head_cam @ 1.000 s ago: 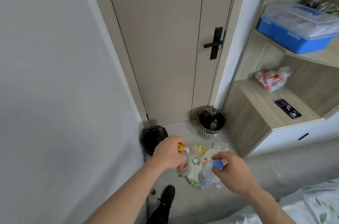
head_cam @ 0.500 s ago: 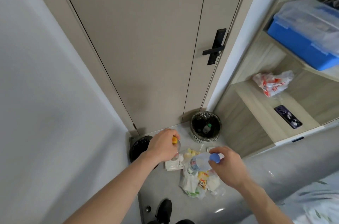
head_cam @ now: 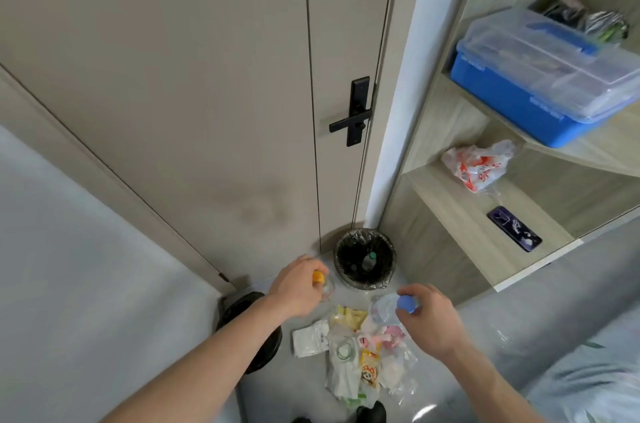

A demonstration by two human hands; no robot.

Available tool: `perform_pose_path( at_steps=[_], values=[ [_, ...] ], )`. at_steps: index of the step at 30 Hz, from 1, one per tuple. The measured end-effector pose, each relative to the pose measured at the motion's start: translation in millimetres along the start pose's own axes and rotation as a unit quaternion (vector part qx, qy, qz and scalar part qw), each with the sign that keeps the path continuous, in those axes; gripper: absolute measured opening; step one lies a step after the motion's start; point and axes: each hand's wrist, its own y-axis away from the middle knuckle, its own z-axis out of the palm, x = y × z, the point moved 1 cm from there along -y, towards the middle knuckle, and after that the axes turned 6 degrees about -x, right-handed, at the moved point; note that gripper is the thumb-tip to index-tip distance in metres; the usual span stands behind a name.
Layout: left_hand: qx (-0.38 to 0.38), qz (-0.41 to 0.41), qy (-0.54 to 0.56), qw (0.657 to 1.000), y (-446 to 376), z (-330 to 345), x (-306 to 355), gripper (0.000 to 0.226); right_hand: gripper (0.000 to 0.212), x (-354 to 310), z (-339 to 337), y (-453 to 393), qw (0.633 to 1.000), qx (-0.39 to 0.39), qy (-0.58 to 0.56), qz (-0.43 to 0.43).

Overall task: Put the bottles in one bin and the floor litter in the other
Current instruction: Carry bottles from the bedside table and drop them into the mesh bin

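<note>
Left hand [head_cam: 297,287]: fingers curled round the orange-cap bottle [head_cam: 322,282], cap poking out at 3 o'clock
Right hand [head_cam: 431,317]: fingers curled round the blue-cap bottle [head_cam: 393,307], cap at 9 o'clock
Mesh bin [head_cam: 364,260]: at 12 o'clock from the litter pile [head_cam: 360,353], one bottle inside
Black bin [head_cam: 254,329]: under the left arm
</note>
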Motion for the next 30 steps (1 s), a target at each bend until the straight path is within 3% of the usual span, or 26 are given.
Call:
perform_pose_path(
  at_steps=[8,14,22,30],
  values=[
    [-0.066,0.010,0.001,0.998,-89.1,36.8,13.8,0.028,0.030,38.4,2.4,-79.6,0.998,-0.010,-0.033,0.052],
    [-0.131,-0.005,-0.005,0.991,-199.7,72.2,-7.5,0.038,0.030,70.1,29.1,-147.4,0.990,0.018,-0.095,0.099],
    [-0.163,0.025,-0.022,0.986,-357.9,156.8,-67.0,0.041,0.029,136.0,103.5,-283.2,0.986,0.032,-0.111,0.118],
    [-0.206,0.044,-0.096,0.973,-463.9,258.7,-134.7,0.044,0.030,201.1,191.8,-404.5,0.987,0.019,-0.078,0.136]
  ],
)
